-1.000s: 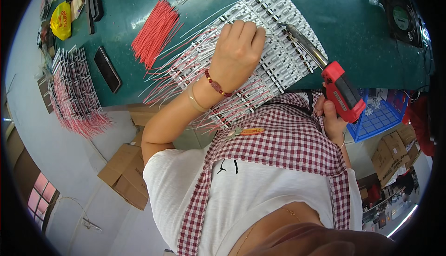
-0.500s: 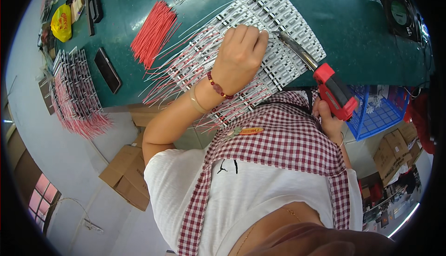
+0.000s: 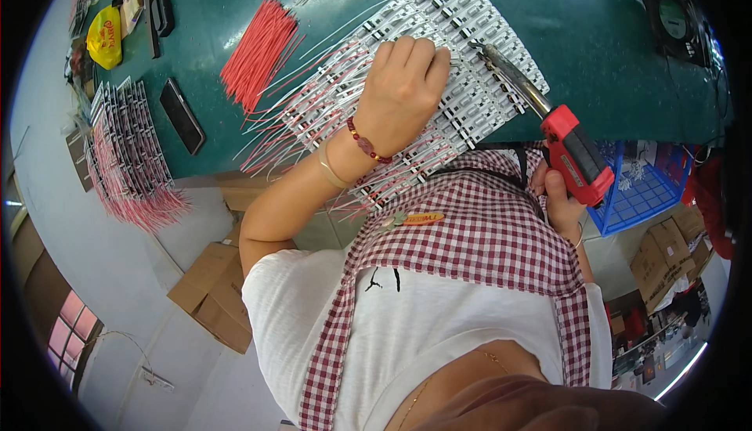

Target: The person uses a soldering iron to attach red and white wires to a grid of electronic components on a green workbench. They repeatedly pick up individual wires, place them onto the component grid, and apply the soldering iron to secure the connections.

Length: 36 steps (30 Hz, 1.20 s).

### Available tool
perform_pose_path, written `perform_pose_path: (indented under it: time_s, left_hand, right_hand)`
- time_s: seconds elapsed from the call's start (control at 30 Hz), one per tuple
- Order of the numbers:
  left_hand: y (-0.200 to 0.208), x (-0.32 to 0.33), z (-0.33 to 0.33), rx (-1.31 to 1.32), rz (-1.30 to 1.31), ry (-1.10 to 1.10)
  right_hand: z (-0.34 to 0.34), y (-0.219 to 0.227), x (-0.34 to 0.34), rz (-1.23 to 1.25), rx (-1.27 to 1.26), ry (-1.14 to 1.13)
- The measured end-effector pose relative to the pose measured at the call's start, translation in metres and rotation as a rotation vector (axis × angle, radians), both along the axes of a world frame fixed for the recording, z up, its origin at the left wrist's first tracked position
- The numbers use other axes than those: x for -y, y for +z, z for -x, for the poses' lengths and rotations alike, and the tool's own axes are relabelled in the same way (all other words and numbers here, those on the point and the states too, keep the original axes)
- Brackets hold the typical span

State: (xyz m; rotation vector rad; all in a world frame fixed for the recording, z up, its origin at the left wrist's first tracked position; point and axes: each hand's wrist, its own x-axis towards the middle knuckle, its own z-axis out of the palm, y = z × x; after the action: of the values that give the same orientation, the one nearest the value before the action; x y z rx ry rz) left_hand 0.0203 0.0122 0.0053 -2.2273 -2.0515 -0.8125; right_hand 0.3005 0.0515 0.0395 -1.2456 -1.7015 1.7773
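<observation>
The left hand (image 3: pixel 403 90) lies palm-down, fingers together, pressing on the white panel of small circuit strips with red and white wires (image 3: pixel 462 24), on the green table (image 3: pixel 595 32). The right hand (image 3: pixel 560 200), at four o'clock from it, grips the red-handled soldering iron (image 3: pixel 576 153); its metal tip touches the panel. A bundle of red wires (image 3: pixel 258 51) lies at nine o'clock.

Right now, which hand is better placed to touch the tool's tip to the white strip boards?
Probably the right hand: it grips the red-handled soldering tool. The left hand presses flat on the boards.
</observation>
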Motion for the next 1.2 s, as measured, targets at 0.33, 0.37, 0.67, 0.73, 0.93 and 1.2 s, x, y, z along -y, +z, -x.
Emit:
perform_pose_path:
  time_s: [0.33, 0.37, 0.67, 0.73, 0.93, 1.2]
  left_hand:
    - [-0.002, 0.007, -0.011, 0.077, -0.001, -0.017]
    - [-0.002, 0.007, -0.011, 0.071, 0.007, -0.011]
    - [-0.002, 0.006, -0.012, 0.06, 0.011, -0.002]
    - [-0.003, 0.005, -0.012, 0.062, 0.01, 0.0]
    - [-0.003, 0.005, -0.012, 0.036, 0.017, 0.001]
    - [0.0, 0.006, -0.011, 0.02, -0.027, -0.01]
  right_hand:
    - [-0.009, -0.001, 0.004, 0.03, 0.029, 0.024]
    - [-0.009, -0.001, 0.004, 0.039, 0.039, 0.024]
    - [-0.018, -0.009, 0.007, -0.005, 0.1, 0.031]
    - [-0.018, -0.004, 0.006, 0.09, 0.059, 0.025]
    - [-0.011, 0.003, 0.006, 0.123, -0.076, -0.061]
    - [-0.012, 0.001, 0.007, 0.087, -0.074, -0.042]
